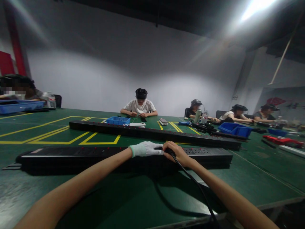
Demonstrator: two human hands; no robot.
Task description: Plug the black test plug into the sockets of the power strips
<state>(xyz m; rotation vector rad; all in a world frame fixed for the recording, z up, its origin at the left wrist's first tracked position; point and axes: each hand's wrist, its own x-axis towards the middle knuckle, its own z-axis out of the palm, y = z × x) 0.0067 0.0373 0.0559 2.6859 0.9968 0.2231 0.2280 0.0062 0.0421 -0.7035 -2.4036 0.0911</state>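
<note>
Black power strip lies left-to-right, roughly parallel to the green table's near edge, directly under the right hand, fingers closed on a cable, and gloved left hand, grip indeterminable.

Head camera, one. Position: on the wearer's head, above and behind the left hand and right hand. Facing: forward past both hands, angled down over the green table. Range: near, both forearms running away from the lens to the hands. Field: wide; nearer than the hands, the table's near edge; beyond them, the pale wall; above and right of the right hand, a bright ceiling lamp.
</note>
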